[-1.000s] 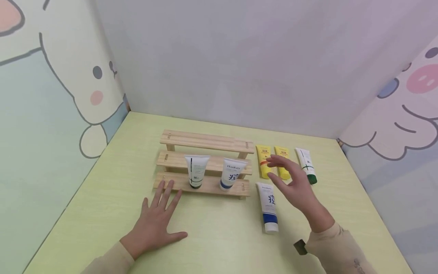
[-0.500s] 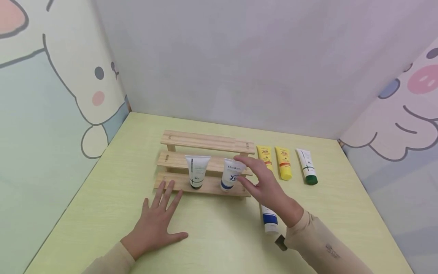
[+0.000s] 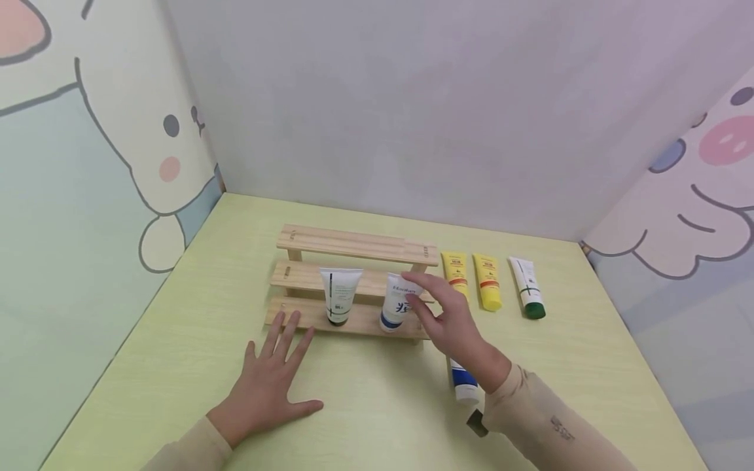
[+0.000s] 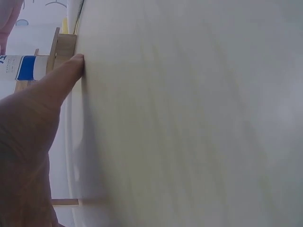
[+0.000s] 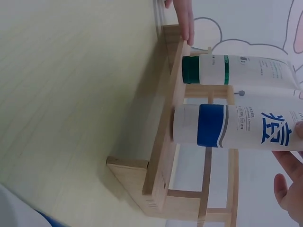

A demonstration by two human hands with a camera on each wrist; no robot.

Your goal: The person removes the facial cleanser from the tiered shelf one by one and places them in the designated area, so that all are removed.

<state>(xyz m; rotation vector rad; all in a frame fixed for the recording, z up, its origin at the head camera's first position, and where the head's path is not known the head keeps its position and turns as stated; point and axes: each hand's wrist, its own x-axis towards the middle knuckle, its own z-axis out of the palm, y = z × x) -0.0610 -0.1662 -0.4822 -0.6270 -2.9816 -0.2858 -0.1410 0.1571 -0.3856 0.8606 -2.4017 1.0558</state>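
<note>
A three-step wooden rack [image 3: 353,243] stands mid-table. On its bottom step stand a white tube with a dark green cap [image 3: 340,296] [image 5: 236,70] and a white tube with a blue band [image 3: 397,302] [image 5: 236,125]. My right hand [image 3: 438,314] is at the blue-banded tube's upper right edge, where a fingertip [image 5: 298,128] touches it; the other fingers [image 5: 286,187] are loosely spread and apart from it. My left hand [image 3: 268,383] lies flat on the table with fingers spread, their tips against the bottom step's left front. Its thumb [image 4: 59,87] presses the tabletop.
Right of the rack lie two yellow tubes [image 3: 456,278] [image 3: 487,282] and a white tube with a green cap [image 3: 527,288]. Another white and blue tube [image 3: 464,383] lies partly under my right forearm. Walls with cartoon pictures close in the table on three sides.
My right hand swung left from above the yellow tubes to the blue-banded tube on the rack. The left hand and all tubes kept their places.
</note>
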